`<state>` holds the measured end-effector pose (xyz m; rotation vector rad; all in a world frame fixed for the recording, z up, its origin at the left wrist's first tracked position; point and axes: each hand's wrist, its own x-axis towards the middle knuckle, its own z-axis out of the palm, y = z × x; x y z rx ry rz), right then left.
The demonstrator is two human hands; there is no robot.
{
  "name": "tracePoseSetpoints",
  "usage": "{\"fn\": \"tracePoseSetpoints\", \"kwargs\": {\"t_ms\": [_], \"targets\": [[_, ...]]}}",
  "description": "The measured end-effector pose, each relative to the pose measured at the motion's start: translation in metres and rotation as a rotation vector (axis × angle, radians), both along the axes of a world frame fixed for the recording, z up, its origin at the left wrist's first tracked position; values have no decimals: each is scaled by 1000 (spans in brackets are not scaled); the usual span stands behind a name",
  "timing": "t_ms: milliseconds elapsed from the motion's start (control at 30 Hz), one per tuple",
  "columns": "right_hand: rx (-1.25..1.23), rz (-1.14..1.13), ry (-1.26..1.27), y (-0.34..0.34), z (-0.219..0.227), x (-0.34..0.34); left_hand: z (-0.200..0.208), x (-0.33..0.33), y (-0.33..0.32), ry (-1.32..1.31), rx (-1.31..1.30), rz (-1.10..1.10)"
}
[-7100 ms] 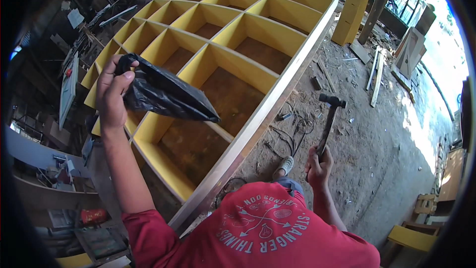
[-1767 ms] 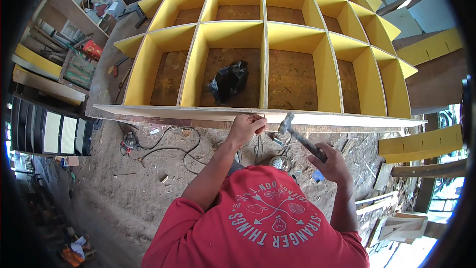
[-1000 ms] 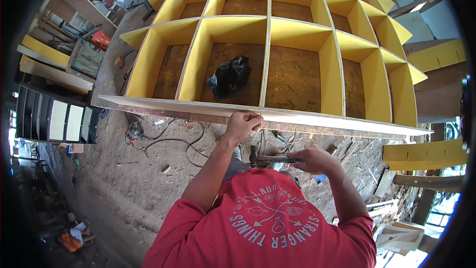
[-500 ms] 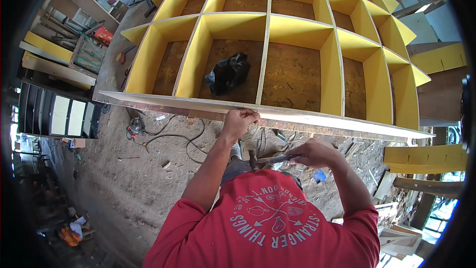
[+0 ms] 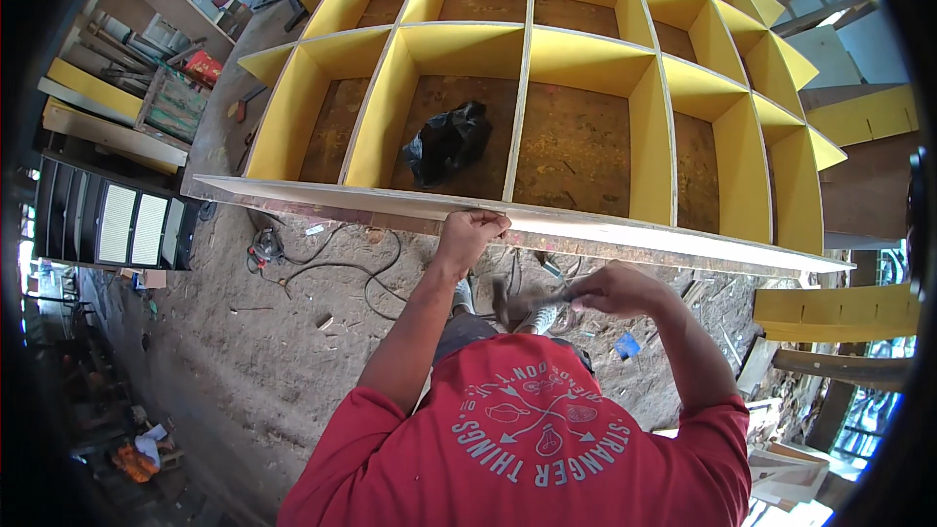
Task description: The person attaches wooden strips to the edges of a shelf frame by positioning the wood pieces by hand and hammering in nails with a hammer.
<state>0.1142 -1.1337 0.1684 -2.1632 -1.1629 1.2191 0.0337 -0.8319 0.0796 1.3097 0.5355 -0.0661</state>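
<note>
My right hand (image 5: 613,290) is closed round the handle of a hammer (image 5: 532,301), which is smeared by motion. The hammer's head points left, over my shoes and short of the panel. My left hand (image 5: 471,234) is in a pinch against the near face of a long wooden panel (image 5: 371,201); whatever sits between the fingertips is too small to make out. Behind the panel stands a grid of yellow-faced plywood partitions (image 5: 586,65). A crumpled black plastic bag (image 5: 447,144) lies in one of its near compartments.
A power tool (image 5: 265,249) with a dark cable (image 5: 371,278) lies on the dirt floor to the left, among wood scraps. A black shelf unit (image 5: 117,220) is at far left. Notched yellow boards (image 5: 837,314) stick out on the right.
My right hand has lifted slightly, and the hammer has swung up a little closer to the panel. The left hand stays pinched at the same spot.
</note>
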Motion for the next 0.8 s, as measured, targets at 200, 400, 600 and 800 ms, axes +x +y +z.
{"fn": "tracePoseSetpoints", "kwargs": {"t_ms": [200,400,600,800], "targets": [[-77,-234,-65,10,21,-2,5,-1,-2,-18,-18,16],[89,-142,-10,-19,2,-11,40,-14,10,-26,624,-128],[126,-582,70,-51,-15,-32,94,-2,47,-570,1407,-180],[0,-741,109,-22,-47,-54,67,47,89,-324,1272,-919]]}}
